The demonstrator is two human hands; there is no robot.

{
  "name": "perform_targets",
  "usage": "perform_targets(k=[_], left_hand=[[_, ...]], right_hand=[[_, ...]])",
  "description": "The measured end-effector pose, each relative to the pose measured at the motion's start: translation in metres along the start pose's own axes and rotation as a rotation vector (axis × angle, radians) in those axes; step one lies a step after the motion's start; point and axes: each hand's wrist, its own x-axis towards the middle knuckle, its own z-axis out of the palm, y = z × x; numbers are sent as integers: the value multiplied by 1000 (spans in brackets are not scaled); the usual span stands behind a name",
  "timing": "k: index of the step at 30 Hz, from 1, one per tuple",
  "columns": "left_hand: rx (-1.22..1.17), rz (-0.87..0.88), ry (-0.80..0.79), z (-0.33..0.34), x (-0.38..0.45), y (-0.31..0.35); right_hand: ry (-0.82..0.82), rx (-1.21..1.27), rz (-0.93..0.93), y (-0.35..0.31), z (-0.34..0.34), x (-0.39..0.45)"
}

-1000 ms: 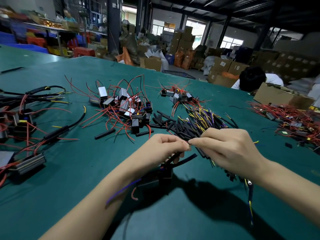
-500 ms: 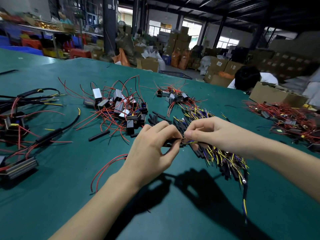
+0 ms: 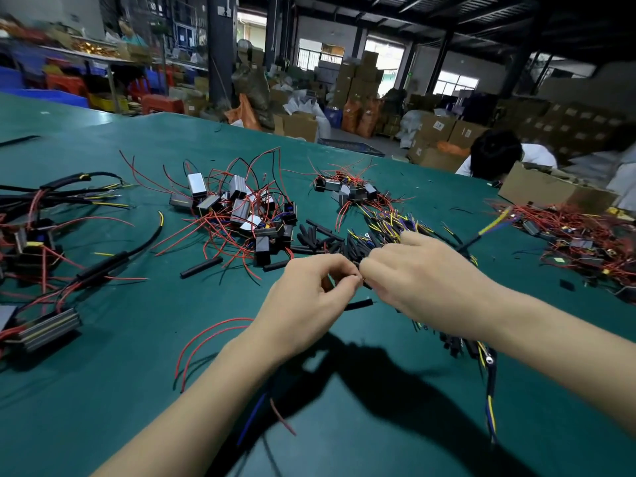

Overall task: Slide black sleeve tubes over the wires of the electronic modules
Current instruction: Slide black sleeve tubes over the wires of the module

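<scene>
Head view: my left hand (image 3: 309, 304) and right hand (image 3: 423, 287) meet fingertip to fingertip above the table (image 3: 103, 390). Both sets of fingers are pinched together on a black sleeve tube (image 3: 358, 305), its long axis running 3 to 9 o'clock and its free end below the pinch. What the right fingers clamp is hidden. Against half a second ago, the tube shows lower and more exposed; the red wires (image 3: 206, 342) lie unchanged at 8 o'clock.

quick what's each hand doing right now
Left hand: fingertips pinch something small and dark; what, cannot be told.
Right hand: fingers curled, pinching at the same spot.
</scene>
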Motion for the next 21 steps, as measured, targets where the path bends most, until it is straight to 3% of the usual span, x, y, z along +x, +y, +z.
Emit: perform_targets(k=[3,6,11,17,21], left_hand=[[-338,-285,-223,-10,6,0],[-357,-367,-302,-14,6,-4],[-159,-170,-125,-4,2,-8],[18,70,6,1,-3,-7],[92,150,53,2,-3,-9]], right_hand=[[42,-170,-132,-6,4,3],[-12,-28,28,-13,9,1],[-190,744,547,-4,6,-3],[-248,1173,777,-1,5,-5],[-165,1237,846,-4,4,-3]])
